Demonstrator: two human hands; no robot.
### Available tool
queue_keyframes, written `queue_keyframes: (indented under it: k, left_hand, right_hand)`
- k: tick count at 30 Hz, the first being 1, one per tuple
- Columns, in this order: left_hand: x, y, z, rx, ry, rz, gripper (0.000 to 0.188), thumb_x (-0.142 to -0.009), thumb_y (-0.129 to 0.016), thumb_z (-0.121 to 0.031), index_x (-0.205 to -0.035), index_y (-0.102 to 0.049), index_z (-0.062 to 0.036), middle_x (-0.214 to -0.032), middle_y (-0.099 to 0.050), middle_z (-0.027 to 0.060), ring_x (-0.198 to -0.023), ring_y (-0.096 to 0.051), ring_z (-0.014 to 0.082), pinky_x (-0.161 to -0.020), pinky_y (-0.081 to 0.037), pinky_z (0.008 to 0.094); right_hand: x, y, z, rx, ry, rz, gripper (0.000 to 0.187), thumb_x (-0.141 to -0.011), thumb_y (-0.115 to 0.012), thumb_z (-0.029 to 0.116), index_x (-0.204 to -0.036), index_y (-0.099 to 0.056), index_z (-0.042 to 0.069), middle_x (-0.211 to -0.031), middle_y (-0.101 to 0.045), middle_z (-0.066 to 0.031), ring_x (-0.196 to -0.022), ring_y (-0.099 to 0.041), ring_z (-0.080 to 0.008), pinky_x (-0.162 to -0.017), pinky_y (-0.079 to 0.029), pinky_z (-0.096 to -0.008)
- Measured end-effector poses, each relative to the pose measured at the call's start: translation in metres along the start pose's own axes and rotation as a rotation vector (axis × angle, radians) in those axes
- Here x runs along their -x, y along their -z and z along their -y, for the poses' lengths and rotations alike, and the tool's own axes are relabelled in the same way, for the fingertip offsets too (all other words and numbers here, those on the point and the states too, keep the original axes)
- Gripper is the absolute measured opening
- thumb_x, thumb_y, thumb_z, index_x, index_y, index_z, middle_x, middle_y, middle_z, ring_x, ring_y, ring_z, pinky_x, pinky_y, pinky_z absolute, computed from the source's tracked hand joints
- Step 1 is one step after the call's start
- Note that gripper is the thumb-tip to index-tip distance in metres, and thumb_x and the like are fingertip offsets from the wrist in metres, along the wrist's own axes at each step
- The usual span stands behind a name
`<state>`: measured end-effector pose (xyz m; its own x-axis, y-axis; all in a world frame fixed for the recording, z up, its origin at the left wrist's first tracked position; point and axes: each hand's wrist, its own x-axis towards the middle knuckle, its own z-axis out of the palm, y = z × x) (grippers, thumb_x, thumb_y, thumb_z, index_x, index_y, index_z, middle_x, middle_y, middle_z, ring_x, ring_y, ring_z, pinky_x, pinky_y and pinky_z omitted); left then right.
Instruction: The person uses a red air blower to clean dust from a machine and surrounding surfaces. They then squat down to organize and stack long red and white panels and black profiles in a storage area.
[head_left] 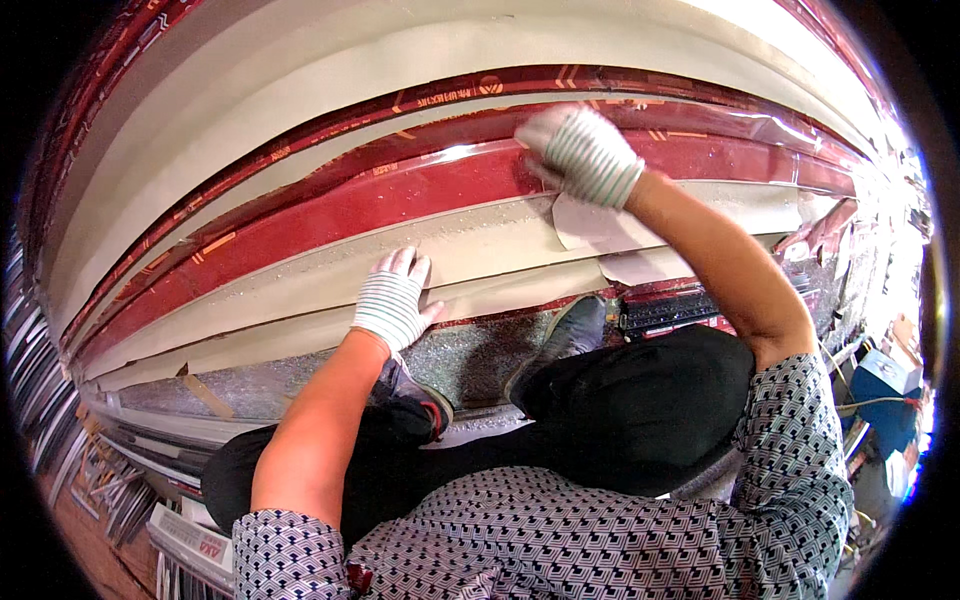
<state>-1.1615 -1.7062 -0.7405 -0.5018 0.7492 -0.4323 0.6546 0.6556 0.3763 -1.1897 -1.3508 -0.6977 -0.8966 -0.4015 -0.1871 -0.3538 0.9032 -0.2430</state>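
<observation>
Long panels wrapped in red and cream film are stacked across the view in front of me, bowed by the lens. My left hand (393, 298), in a white glove with thin stripes, lies with fingers stretched out on a cream-covered panel (480, 240). My right hand (580, 155), gloved the same way, is at a red film-wrapped panel (400, 190) farther off. Motion smears its fingers, so whether they hold anything cannot be made out. Below it, a loose pale flap of film or paper (590, 222) sticks out over the cream surface.
My shoes (568, 335) stand on a grey, speckled floor (470, 360) close to the stack. Long metal profiles (110, 490) lie at the lower left beside a white box (195, 545). A blue box-shaped object (885, 385) and clutter are at the right.
</observation>
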Motion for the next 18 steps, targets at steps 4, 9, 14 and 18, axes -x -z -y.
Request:
queue_keyframes:
  k: [4,9,14,18]
  left_hand:
    - [-0.009,0.000,0.007,0.089,-0.026,-0.080,0.062,-0.077,-0.071,-0.037,-0.124,-0.055,-0.0004,-0.128,-0.051,0.0227,-0.119,-0.049,0.0392,-0.104,-0.039,0.0478]
    - [-0.008,0.001,0.016,0.124,0.041,-0.190,0.055,-0.078,-0.070,-0.031,-0.122,-0.056,-0.0005,-0.125,-0.053,0.0224,-0.113,-0.052,0.0408,-0.100,-0.041,0.0484]
    - [-0.010,-0.006,0.014,0.046,0.135,-0.192,0.054,-0.080,-0.064,-0.027,-0.126,-0.054,-0.0014,-0.131,-0.052,0.0182,-0.119,-0.050,0.0387,-0.104,-0.038,0.0470]
    - [-0.019,-0.012,0.006,0.056,0.316,-0.234,0.053,-0.079,-0.062,-0.023,-0.126,-0.054,-0.0013,-0.132,-0.052,0.0185,-0.120,-0.051,0.0359,-0.104,-0.039,0.0462]
  right_hand:
    - [0.045,-0.057,0.015,0.043,-0.029,0.009,0.058,-0.074,-0.074,0.028,-0.122,-0.051,0.006,-0.123,-0.056,-0.0134,-0.117,-0.053,-0.0298,-0.097,-0.044,-0.0422]
    - [0.043,-0.057,0.010,0.211,-0.118,0.014,0.074,-0.072,-0.076,0.028,-0.134,-0.044,0.003,-0.135,-0.049,-0.0145,-0.127,-0.046,-0.0299,-0.102,-0.040,-0.0430]
    - [0.032,-0.070,-0.004,0.234,-0.112,0.111,0.072,-0.075,-0.073,0.029,-0.136,-0.043,0.003,-0.135,-0.050,-0.0152,-0.120,-0.052,-0.0300,-0.099,-0.042,-0.0432]
    - [0.025,-0.072,-0.012,0.197,-0.102,0.151,0.069,-0.078,-0.071,0.029,-0.136,-0.044,0.003,-0.134,-0.051,-0.0151,-0.119,-0.053,-0.0293,-0.097,-0.044,-0.0437]
